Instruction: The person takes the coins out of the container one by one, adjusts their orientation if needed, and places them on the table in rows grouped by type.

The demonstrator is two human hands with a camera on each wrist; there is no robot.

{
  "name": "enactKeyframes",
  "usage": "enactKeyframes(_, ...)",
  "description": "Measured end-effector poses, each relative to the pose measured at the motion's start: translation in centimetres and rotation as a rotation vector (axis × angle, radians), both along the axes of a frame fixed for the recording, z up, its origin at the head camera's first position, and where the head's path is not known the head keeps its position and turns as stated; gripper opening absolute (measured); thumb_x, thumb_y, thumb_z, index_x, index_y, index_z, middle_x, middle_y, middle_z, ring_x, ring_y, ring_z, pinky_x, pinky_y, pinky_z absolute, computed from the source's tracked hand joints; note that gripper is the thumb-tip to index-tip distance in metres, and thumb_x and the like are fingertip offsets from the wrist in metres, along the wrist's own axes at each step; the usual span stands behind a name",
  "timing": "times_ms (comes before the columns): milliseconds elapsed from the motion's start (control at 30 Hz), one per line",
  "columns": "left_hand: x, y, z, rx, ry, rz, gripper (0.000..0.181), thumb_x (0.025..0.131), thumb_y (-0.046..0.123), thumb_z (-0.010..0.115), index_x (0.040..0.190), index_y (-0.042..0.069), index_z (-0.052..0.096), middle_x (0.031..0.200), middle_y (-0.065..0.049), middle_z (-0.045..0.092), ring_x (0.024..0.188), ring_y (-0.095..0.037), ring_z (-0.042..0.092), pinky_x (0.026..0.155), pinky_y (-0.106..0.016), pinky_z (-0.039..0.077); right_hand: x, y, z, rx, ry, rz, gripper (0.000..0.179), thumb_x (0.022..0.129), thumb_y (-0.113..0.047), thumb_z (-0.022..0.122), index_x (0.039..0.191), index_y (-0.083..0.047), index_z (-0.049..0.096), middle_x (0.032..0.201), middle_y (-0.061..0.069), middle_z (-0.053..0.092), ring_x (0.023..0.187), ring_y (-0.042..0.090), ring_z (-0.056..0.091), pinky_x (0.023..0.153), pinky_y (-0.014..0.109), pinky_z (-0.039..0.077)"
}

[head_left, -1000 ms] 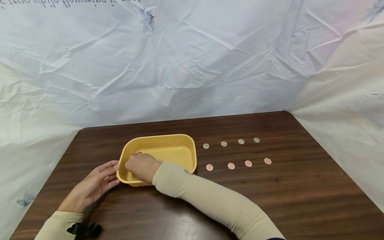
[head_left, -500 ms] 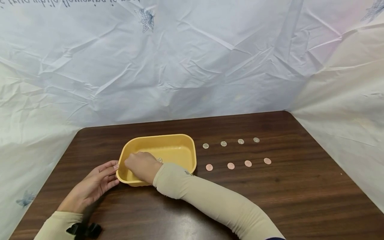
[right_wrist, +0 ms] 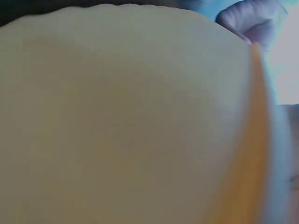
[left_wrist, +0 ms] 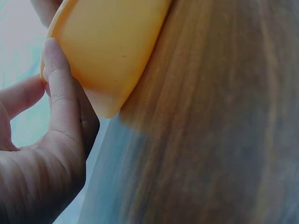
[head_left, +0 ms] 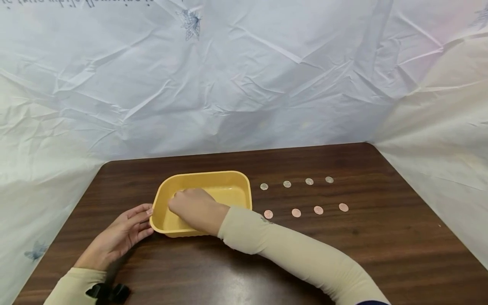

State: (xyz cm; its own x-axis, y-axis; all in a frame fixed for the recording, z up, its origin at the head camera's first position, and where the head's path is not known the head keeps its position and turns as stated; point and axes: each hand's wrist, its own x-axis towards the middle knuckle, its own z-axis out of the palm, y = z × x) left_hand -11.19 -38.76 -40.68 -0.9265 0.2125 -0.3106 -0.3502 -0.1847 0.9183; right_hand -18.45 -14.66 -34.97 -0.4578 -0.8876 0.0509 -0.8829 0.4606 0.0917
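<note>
My right hand [head_left: 196, 207] reaches down into a yellow plastic container [head_left: 228, 195], knuckles up. Its fingertips are hidden below the hand, and I cannot tell what they hold. At the container's left end my left hand [head_left: 118, 237] pinches the rim. In the left wrist view its fingers [left_wrist: 58, 60] meet at the rim and outer wall of the container [left_wrist: 112, 42]. The right wrist view is mostly filled by the container's blurred wall [right_wrist: 117, 116], with the left hand [right_wrist: 245, 21] at its upper corner.
Right of the container lie two rows of coins: silver ones at the back, such as one coin [head_left: 287, 184], and copper ones in front, such as another coin [head_left: 296, 213]. They lie on a dark wooden table [head_left: 381, 254]. White cloth [head_left: 228, 84] hangs behind it and at the sides.
My right hand has shifted a little to the right inside the container, covering the silver coin that showed there before. The left hand stays at the rim. The head view has shifted slightly.
</note>
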Motion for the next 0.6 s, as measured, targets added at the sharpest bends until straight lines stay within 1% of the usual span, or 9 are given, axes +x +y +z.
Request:
enactKeyframes(100, 0.0, 0.0, 0.1, -0.003, -0.006, 0.005, 0.02, 0.114, 0.013, 0.048, 0.119, 0.02, 0.066, 0.109, 0.002, 0.07, 0.097, -0.011, 0.07, 0.085, -0.024, 0.062, -0.1, 1.8, 0.6, 0.013, 0.091, 0.075, 0.019, 0.106, -0.01, 0.063, 0.108, -0.026, 0.074, 0.103, -0.007, 0.07, 0.085, 0.009, 0.064, 0.07, 0.024, 0.058)
enactKeyframes(167, 0.1, -0.1, 0.2, -0.005, -0.011, 0.009, 0.02, 0.114, 0.013, 0.048, 0.118, 0.02, 0.067, 0.108, 0.003, 0.07, 0.097, -0.011, 0.07, 0.084, -0.024, 0.062, -0.2, 3.1, 0.9, 0.014, 0.174, 0.132, 0.022, 0.108, -0.011, 0.06, 0.114, -0.027, 0.074, 0.104, -0.008, 0.069, 0.089, 0.01, 0.065, 0.07, 0.025, 0.058)
enactKeyframes(233, 0.2, -0.1, 0.3, -0.008, -0.014, 0.015, 0.02, 0.114, 0.013, 0.049, 0.117, 0.02, 0.067, 0.108, 0.003, 0.07, 0.096, -0.01, 0.07, 0.084, -0.024, 0.062, -0.4, 4.5, 1.0, -0.002, 0.272, 0.185, 0.025, 0.108, -0.009, 0.057, 0.111, -0.027, 0.074, 0.1, -0.01, 0.068, 0.088, 0.01, 0.064, 0.067, 0.023, 0.056)
enactKeyframes(300, 0.3, -0.1, 0.3, -0.012, -0.016, 0.022, 0.02, 0.114, 0.013, 0.049, 0.117, 0.021, 0.067, 0.107, 0.003, 0.07, 0.096, -0.01, 0.07, 0.084, -0.024, 0.062, -0.7, 5.9, 1.0, -0.042, 0.371, 0.218, 0.027, 0.107, -0.006, 0.055, 0.104, -0.026, 0.072, 0.093, -0.011, 0.066, 0.083, 0.009, 0.062, 0.062, 0.022, 0.053)
enactKeyframes(367, 0.3, -0.1, 0.3, -0.017, -0.019, 0.03, 0.02, 0.113, 0.014, 0.05, 0.117, 0.021, 0.068, 0.107, 0.003, 0.07, 0.096, -0.01, 0.07, 0.084, -0.024, 0.062, -0.9, 7.4, 1.0, -0.097, 0.433, 0.243, 0.028, 0.104, -0.002, 0.054, 0.097, -0.025, 0.069, 0.087, -0.011, 0.063, 0.077, 0.009, 0.058, 0.057, 0.021, 0.048)
enactKeyframes(400, 0.3, 0.0, 0.4, -0.021, -0.021, 0.034, 0.019, 0.113, 0.014, 0.05, 0.117, 0.021, 0.068, 0.107, 0.003, 0.07, 0.096, -0.011, 0.07, 0.084, -0.024, 0.062, -1.1, 8.2, 1.1, -0.128, 0.45, 0.257, 0.028, 0.103, 0.001, 0.054, 0.095, -0.024, 0.067, 0.083, -0.011, 0.061, 0.075, 0.009, 0.056, 0.055, 0.02, 0.045)
enactKeyframes(467, 0.3, 0.2, 0.4, -0.024, -0.025, 0.038, 0.019, 0.113, 0.015, 0.05, 0.117, 0.021, 0.068, 0.108, 0.003, 0.07, 0.096, -0.011, 0.07, 0.084, -0.024, 0.062, -1.3, 9.7, 1.1, -0.194, 0.468, 0.285, 0.023, 0.103, -0.002, 0.059, 0.096, -0.023, 0.067, 0.081, -0.01, 0.06, 0.073, 0.009, 0.055, 0.054, 0.019, 0.042)
enactKeyframes(567, 0.3, 0.3, 0.6, -0.012, -0.028, 0.037, 0.019, 0.113, 0.014, 0.05, 0.117, 0.021, 0.067, 0.108, 0.003, 0.07, 0.097, -0.011, 0.07, 0.085, -0.024, 0.062, -1.5, 12.1, 1.0, -0.292, 0.457, 0.325, 0.019, 0.1, -0.001, 0.067, 0.1, -0.02, 0.07, 0.08, -0.01, 0.061, 0.071, 0.009, 0.053, 0.053, 0.018, 0.04)
enactKeyframes(600, 0.3, 0.3, 0.6, -0.003, -0.025, 0.032, 0.019, 0.113, 0.014, 0.05, 0.118, 0.02, 0.067, 0.108, 0.003, 0.07, 0.097, -0.011, 0.07, 0.085, -0.024, 0.062, -1.6, 12.8, 1.0, -0.329, 0.445, 0.336, 0.017, 0.099, -0.003, 0.07, 0.102, -0.019, 0.071, 0.081, -0.01, 0.063, 0.071, 0.009, 0.054, 0.054, 0.018, 0.042)
